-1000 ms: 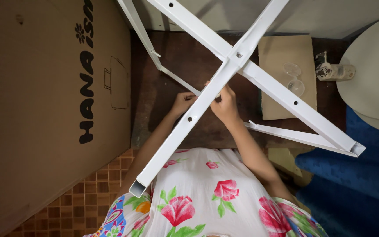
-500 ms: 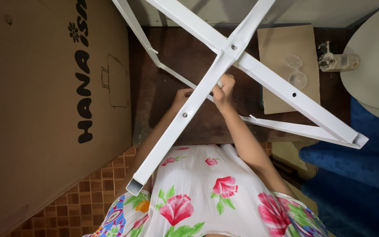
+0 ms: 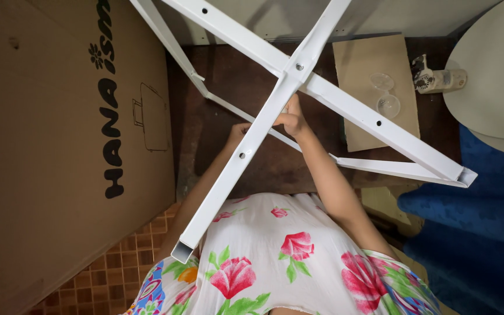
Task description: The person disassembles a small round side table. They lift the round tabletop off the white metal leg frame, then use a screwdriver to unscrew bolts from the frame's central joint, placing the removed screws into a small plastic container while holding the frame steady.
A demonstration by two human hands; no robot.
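White crossed frame point(image 3: 298, 76) sits above both hands.

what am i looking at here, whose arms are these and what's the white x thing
There is no machine here. A camera worn on a person's head looks straight down, so you see their flowered dress and both bare arms. The white X is a metal frame of two crossed bars bolted together at the middle. The right hand has a grip on the frame just below that joint; the left hand reaches up behind the lower bar, mostly hidden. To the left stands a large cardboard box. Ahead, on the dark floor, a cardboard sheet carries two small clear cups.
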